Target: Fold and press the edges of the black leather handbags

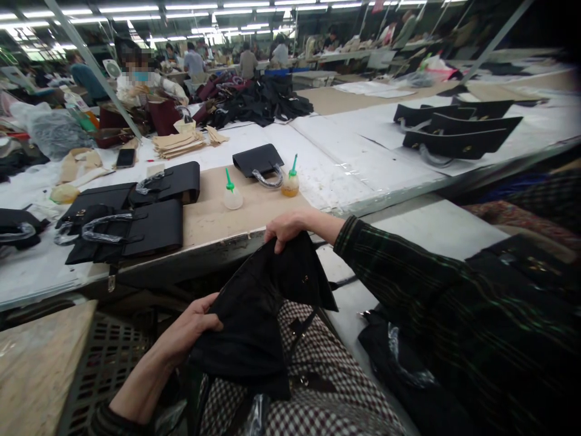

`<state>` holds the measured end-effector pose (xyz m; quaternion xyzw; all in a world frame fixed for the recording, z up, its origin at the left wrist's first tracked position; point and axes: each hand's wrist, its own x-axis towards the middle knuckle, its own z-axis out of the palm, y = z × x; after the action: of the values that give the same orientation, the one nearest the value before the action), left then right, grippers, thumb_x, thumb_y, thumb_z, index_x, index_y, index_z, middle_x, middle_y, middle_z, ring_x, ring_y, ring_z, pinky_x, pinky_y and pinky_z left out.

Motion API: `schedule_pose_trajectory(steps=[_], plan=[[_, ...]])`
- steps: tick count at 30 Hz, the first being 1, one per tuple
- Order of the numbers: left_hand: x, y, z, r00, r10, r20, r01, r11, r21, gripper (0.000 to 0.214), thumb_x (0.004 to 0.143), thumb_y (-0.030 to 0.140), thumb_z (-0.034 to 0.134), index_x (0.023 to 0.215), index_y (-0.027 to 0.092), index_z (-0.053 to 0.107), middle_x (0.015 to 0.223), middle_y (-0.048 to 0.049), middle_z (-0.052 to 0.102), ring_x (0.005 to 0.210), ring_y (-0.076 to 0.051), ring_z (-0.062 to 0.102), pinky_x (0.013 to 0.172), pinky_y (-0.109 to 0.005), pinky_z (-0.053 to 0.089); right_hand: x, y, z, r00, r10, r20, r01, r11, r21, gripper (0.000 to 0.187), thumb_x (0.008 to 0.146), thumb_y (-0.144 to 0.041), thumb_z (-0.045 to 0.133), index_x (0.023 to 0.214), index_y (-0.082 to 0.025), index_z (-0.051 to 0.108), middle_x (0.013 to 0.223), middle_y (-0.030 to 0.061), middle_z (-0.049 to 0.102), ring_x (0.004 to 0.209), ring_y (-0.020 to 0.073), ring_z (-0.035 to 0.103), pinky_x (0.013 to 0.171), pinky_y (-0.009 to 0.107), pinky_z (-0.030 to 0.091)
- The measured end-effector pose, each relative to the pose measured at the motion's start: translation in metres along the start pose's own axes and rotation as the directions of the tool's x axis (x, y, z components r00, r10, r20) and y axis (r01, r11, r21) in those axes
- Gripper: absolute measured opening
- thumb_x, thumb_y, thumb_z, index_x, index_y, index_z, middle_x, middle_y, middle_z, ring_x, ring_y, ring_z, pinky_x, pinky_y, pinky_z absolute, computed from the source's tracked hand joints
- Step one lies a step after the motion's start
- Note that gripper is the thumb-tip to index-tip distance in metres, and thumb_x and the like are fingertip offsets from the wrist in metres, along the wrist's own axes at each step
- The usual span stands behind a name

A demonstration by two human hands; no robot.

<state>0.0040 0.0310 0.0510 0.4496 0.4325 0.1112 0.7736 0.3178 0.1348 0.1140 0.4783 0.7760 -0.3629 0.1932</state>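
A black handbag piece (249, 327) with dark lining lies across my lap, over a checked cloth. My left hand (197, 324) grips its left edge, thumb on top and fingers partly hidden behind. At the upper edge, by the table's front, my right hand (288, 229) pinches the material. Small metal fittings show on the piece's right part. On the table beyond my hands stand a clear squeeze bottle (233, 197) and an amber-filled bottle (290, 183), both with green nozzles. A black bag (258, 160) with a plastic-wrapped handle lies behind them.
Several black bags (154, 227) lie at the table's left. Black bag panels (458, 136) stand at the right. A phone (126, 158) and tan pieces (179, 145) lie farther back, near a masked person. A plastic crate (106, 354) is at lower left; another black bag (399, 351) lies at my right.
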Motion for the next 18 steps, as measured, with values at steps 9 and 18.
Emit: schedule_pose_trajectory(steps=[9, 18], plan=[[0.008, 0.001, 0.001, 0.993, -0.05, 0.11, 0.046, 0.998, 0.037, 0.054, 0.063, 0.006, 0.056, 0.115, 0.016, 0.066, 0.079, 0.0006, 0.065, 0.055, -0.009, 0.049, 0.05, -0.018, 0.031, 0.008, -0.029, 0.033, 0.972, -0.215, -0.099, 0.175, 0.935, -0.309, 0.053, 0.072, -0.022, 0.07, 0.125, -0.017, 0.062, 0.109, 0.0103, 0.07, 0.085, 0.0249, 0.063, 0.068, 0.033, 0.044], [0.01, 0.004, 0.004, 0.996, 0.008, 0.086, -0.01, 1.0, 0.021, 0.059, 0.062, 0.005, 0.055, 0.119, 0.016, 0.064, 0.078, 0.0011, 0.063, 0.056, -0.009, 0.047, 0.05, -0.018, 0.03, 0.039, -0.07, 0.054, 0.833, -0.546, -0.093, 0.493, 0.807, -0.325, 0.037, 0.089, -0.035, 0.061, 0.124, -0.025, 0.064, 0.109, 0.006, 0.072, 0.088, 0.0205, 0.065, 0.064, 0.028, 0.039]])
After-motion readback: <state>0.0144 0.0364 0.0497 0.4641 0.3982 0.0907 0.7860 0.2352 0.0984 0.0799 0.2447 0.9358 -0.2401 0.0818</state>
